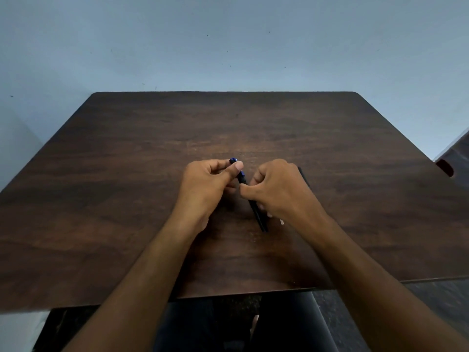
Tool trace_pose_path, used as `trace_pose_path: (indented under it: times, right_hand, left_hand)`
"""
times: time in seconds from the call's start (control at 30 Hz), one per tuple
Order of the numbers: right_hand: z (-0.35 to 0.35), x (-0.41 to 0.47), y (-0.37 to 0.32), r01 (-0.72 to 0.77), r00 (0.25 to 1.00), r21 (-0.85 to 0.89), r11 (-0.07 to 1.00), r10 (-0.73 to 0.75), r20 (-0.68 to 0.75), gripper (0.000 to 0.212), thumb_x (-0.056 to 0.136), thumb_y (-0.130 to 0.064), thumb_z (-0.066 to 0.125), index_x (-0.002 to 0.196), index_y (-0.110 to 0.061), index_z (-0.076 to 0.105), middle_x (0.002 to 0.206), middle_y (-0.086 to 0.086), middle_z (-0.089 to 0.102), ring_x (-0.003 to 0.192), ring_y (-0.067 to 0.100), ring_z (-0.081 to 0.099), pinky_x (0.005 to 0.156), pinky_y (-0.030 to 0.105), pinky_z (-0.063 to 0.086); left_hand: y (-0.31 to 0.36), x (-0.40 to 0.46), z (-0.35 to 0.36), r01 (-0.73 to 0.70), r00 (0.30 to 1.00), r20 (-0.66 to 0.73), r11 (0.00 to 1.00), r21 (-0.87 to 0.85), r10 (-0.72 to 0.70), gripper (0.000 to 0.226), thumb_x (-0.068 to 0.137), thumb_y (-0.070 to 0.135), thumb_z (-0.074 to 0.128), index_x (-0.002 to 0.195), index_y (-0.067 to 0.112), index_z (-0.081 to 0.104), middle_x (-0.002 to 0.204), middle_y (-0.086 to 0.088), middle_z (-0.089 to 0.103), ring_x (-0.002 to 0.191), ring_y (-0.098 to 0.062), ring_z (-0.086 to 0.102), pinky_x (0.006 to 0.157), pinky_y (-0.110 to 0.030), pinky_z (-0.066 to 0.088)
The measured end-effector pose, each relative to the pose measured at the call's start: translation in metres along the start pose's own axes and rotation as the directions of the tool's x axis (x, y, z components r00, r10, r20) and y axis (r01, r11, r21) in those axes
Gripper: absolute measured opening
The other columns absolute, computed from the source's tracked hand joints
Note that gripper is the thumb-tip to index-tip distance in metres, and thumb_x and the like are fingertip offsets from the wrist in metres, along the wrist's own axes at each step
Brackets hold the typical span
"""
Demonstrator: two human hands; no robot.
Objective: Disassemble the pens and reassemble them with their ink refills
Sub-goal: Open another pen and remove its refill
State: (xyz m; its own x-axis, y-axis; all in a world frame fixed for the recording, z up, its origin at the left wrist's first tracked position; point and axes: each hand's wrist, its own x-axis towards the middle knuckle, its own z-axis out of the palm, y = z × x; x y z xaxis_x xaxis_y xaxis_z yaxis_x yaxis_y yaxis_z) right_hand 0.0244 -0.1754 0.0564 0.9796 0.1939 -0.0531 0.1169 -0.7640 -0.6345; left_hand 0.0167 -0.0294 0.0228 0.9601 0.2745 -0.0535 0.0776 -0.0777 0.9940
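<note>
A dark pen (258, 214) with a blue cap end (233, 160) is held just above the middle of the brown table (127, 199). My left hand (208, 184) pinches its blue upper end between thumb and fingers. My right hand (281, 189) grips the black barrel lower down, and the barrel's tip points toward me. A second dark pen (304, 176) lies on the table behind my right hand, mostly hidden by it. A small pale piece (281, 221) shows beside my right wrist.
The table's far edge meets a pale blue wall (228, 47). A dark object with a red part (445, 167) stands past the table's right edge. My legs (228, 326) show below the near edge.
</note>
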Motion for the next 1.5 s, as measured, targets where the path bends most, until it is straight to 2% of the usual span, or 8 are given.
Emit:
trace_pose_path:
  times: [0.1,0.2,0.4,0.63,0.9,1.17,1.27,1.5]
  right_hand:
    - [-0.003,-0.003,0.005,-0.043,0.998,0.171,0.984,0.036,0.045,0.024,0.081,-0.025,0.080,0.073,-0.007,0.067,0.060,0.011,0.073,0.050,0.021,0.072,0.055,0.038,0.064]
    - [-0.006,-0.004,0.011,-0.116,0.992,0.392,0.913,0.087,0.091,0.016,0.085,-0.012,0.076,0.083,0.000,0.066,0.071,0.021,0.074,0.062,0.035,0.076,0.062,0.051,0.064]
    - [-0.009,-0.006,0.018,-0.221,0.970,0.687,0.692,0.085,0.226,0.023,0.098,-0.017,0.064,0.093,0.004,0.073,0.074,0.020,0.072,0.058,0.027,0.069,0.052,0.034,0.057]
    - [0.004,-0.004,0.018,-0.121,0.992,0.719,0.685,0.066,0.104,0.030,0.101,-0.021,0.061,0.088,0.003,0.074,0.057,0.003,0.057,0.043,0.010,0.039,0.038,0.020,0.030]
    - [0.004,-0.001,0.017,-0.014,0.996,0.610,0.792,0.063,-0.059,0.031,0.097,-0.026,0.066,0.077,-0.008,0.080,0.040,-0.007,0.044,0.035,0.007,0.027,0.035,0.017,0.022]
    - [0.001,-0.007,0.016,-0.101,0.994,0.627,0.772,0.109,0.026,0.032,0.098,-0.029,0.064,0.087,-0.003,0.078,0.049,0.001,0.044,0.036,0.009,0.029,0.036,0.019,0.024]
    - [-0.008,-0.009,0.017,-0.254,0.967,0.676,0.692,0.190,0.169,0.025,0.095,-0.020,0.059,0.096,0.000,0.074,0.056,0.006,0.055,0.040,0.010,0.036,0.036,0.022,0.028]
    - [-0.017,-0.008,0.034,-0.291,0.955,0.663,0.690,0.172,0.240,0.028,0.085,-0.006,0.049,0.090,0.006,0.074,0.062,0.015,0.065,0.046,0.017,0.048,0.042,0.028,0.038]
  left_hand:
    - [0.004,0.003,0.004,0.078,0.996,0.057,0.980,-0.185,-0.069,0.017,0.082,0.016,0.079,0.094,0.004,0.074,0.060,0.001,0.069,0.057,-0.011,0.064,0.060,-0.023,0.056]
    - [0.004,0.004,0.005,0.110,0.991,0.101,0.969,-0.220,-0.090,0.017,0.081,0.015,0.079,0.092,0.003,0.075,0.065,-0.002,0.071,0.061,-0.012,0.065,0.063,-0.024,0.055]
    - [0.004,0.005,0.007,0.124,0.986,0.134,0.966,-0.227,-0.095,0.013,0.083,0.017,0.078,0.087,0.005,0.077,0.069,-0.003,0.073,0.063,-0.011,0.065,0.062,-0.022,0.054]
    - [0.010,0.008,0.012,0.127,0.988,0.118,0.959,-0.252,-0.099,0.016,0.081,0.013,0.078,0.087,0.000,0.074,0.064,-0.004,0.072,0.058,-0.008,0.067,0.054,-0.018,0.051]
    - [0.013,0.007,0.014,0.127,0.989,0.108,0.950,-0.286,-0.100,0.020,0.072,0.014,0.081,0.085,0.000,0.075,0.066,-0.006,0.074,0.057,-0.008,0.066,0.055,-0.020,0.053]
    - [0.012,0.008,0.014,0.125,0.990,0.091,0.953,-0.275,-0.104,0.017,0.076,0.013,0.082,0.085,0.000,0.076,0.070,-0.009,0.074,0.058,-0.010,0.066,0.056,-0.021,0.053]
    - [0.008,0.007,0.014,0.134,0.990,0.075,0.950,-0.281,-0.118,0.020,0.075,0.016,0.083,0.085,0.000,0.077,0.071,-0.010,0.072,0.056,-0.011,0.061,0.055,-0.022,0.052]
    - [0.010,0.010,0.012,0.118,0.993,0.002,0.951,-0.285,-0.122,0.025,0.076,0.019,0.084,0.089,-0.001,0.076,0.075,-0.011,0.073,0.054,-0.010,0.058,0.056,-0.023,0.052]
